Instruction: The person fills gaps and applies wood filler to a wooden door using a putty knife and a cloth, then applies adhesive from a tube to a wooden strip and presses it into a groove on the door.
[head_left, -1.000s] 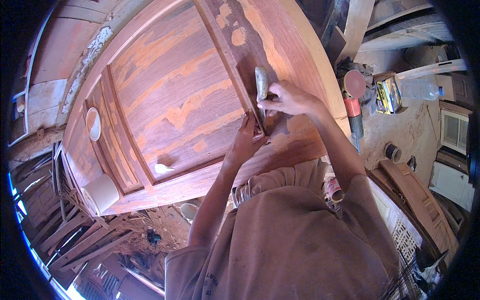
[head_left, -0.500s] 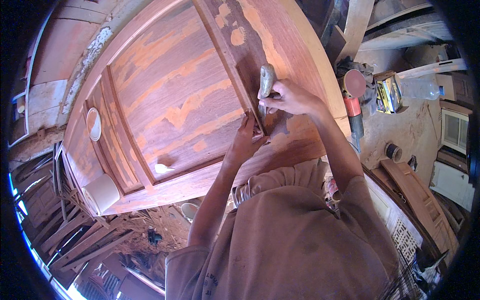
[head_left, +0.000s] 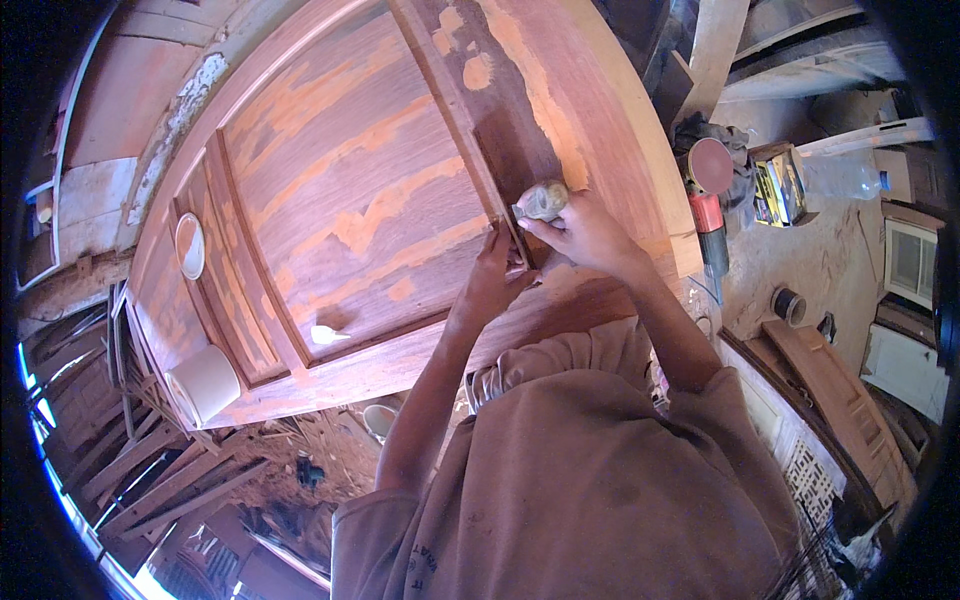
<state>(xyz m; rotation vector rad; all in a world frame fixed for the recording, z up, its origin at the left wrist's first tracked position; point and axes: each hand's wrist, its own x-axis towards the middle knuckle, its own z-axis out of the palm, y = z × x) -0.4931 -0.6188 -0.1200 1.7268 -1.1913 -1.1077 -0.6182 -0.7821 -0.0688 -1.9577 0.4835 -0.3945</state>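
A large reddish-brown wooden door (head_left: 370,180), patched with orange filler, lies in front of me. My right hand (head_left: 585,232) is closed around a hand tool with a worn, rounded greenish-grey handle (head_left: 541,200). The tool's working end is hidden behind the handle and fingers. Along the edge of the recessed panel runs a thin wooden strip (head_left: 490,172). My left hand (head_left: 490,272) pinches that strip near its lower end, just left of the tool. Some of the left fingertips are out of sight behind the strip.
On the door's left stand a white tub (head_left: 203,386) and a round lid (head_left: 189,246) smeared with filler. A small white piece (head_left: 325,335) lies on the panel. Right of the door are a sander with a round pad (head_left: 710,166) and a clear bottle (head_left: 845,180). Scrap wood (head_left: 150,470) is heaped lower left.
My right hand has tipped the tool, so its handle now points toward me and looks shorter; the hand sits slightly lower. My left hand stays at the strip.
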